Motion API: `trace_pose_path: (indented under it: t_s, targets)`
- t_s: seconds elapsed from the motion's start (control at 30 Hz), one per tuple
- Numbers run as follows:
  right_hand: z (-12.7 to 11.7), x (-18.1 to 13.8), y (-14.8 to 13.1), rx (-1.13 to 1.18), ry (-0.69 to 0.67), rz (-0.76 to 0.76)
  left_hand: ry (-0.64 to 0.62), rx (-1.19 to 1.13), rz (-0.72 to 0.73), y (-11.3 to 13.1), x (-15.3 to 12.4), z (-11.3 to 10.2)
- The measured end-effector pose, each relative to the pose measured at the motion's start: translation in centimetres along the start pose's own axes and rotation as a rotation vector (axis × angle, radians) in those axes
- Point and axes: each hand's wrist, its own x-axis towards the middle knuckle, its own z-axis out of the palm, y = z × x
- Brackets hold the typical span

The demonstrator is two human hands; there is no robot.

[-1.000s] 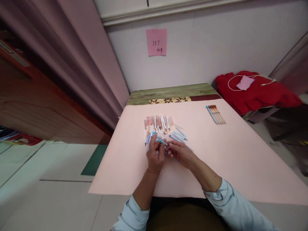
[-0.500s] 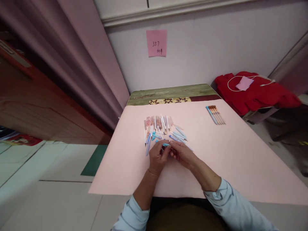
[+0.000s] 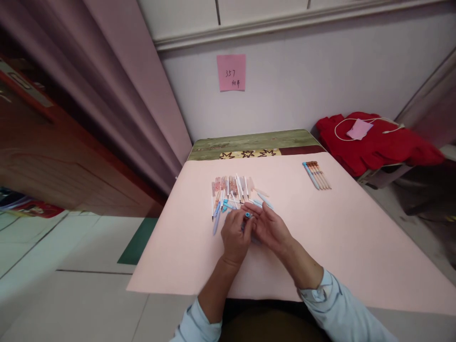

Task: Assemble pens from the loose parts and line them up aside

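Pinched in the fingers of my left hand (image 3: 235, 235) is a small blue pen part (image 3: 248, 215), its round end facing up. My right hand (image 3: 272, 229) is beside it, palm turned up and fingers stretched out, close against the left fingertips. Just beyond both hands lie loose pen parts: white refills (image 3: 239, 184), pinkish clear barrels (image 3: 218, 182) and a pale blue-violet barrel (image 3: 216, 224). Light blue barrels (image 3: 265, 201) lie past my right fingers. My hands cover some of the nearer parts.
Several pens (image 3: 316, 175) lie side by side at the right on the pink table cover (image 3: 320, 237), one blue and the others brown-topped. A red cloth (image 3: 381, 147) with a white cable on it is beyond the right edge. A pink note (image 3: 231, 72) is on the wall.
My right hand has opened from its grip near the blue part and turned palm up. The left hand still holds the part, now tipped more end-on. The view has tilted slightly up.
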Motion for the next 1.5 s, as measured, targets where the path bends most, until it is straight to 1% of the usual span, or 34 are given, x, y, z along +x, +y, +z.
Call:
trace_pose_path:
  t_s: [0.13,0.23,0.27,0.33,0.43,0.47,0.53,0.63,0.7,0.87,0.97,1.03,1.17,1.3,1.4,1.5]
  targets:
    - [-0.1,-0.1,-0.2,0.009,-0.011,-0.004,0.031,-0.043,-0.006,0.5,0.6,0.3]
    - [-0.3,0.1,-0.3,0.034,-0.021,-0.022,0.056,-0.117,-0.097,0.8,1.4,0.3]
    - [-0.4,0.1,-0.3,0.037,-0.022,-0.034,0.075,-0.17,-0.151,0.8,1.7,0.3]
    - [-0.5,0.1,-0.4,0.042,-0.008,-0.067,0.121,-0.337,-0.31,0.8,2.3,0.4]
    - [-0.6,0.1,-0.5,0.048,0.042,-0.114,0.179,-0.686,-0.581,0.6,3.2,0.8]
    - [-0.6,0.1,-0.5,0.044,0.051,-0.121,0.19,-0.791,-0.642,0.4,3.4,0.9]
    - [-0.5,0.1,-0.5,0.034,0.046,-0.125,0.192,-0.954,-0.698,0.2,3.7,1.3]
    - [-0.3,0.1,-0.5,0.032,0.042,-0.128,0.181,-1.114,-0.714,0.0,3.9,1.7]
    - [-0.2,0.1,-0.6,0.035,0.065,-0.143,0.197,-1.179,-0.718,-0.2,4.2,1.8]
    - [0.1,0.3,-0.8,0.024,0.122,-0.17,0.263,-1.229,-0.683,-1.0,6.1,1.9]
    - [-0.1,0.6,-0.6,-0.005,0.102,-0.194,0.276,-1.276,-0.66,-1.6,7.3,2.3]
    - [-0.3,0.7,-0.5,-0.025,0.097,-0.222,0.284,-1.31,-0.653,-2.0,7.7,2.5]
    - [-0.5,0.9,-0.3,-0.071,0.136,-0.275,0.288,-1.353,-0.679,-2.6,7.0,2.8]
    - [-0.2,1.0,-0.3,-0.121,0.22,-0.316,0.248,-1.393,-0.72,-2.6,6.0,2.8]
    - [0.1,1.2,-0.7,-0.169,0.275,-0.284,0.221,-1.428,-0.751,-2.6,5.7,2.8]
    - [0.6,1.8,-1.8,-0.202,0.306,-0.251,0.216,-1.489,-0.78,-2.5,5.7,2.9]
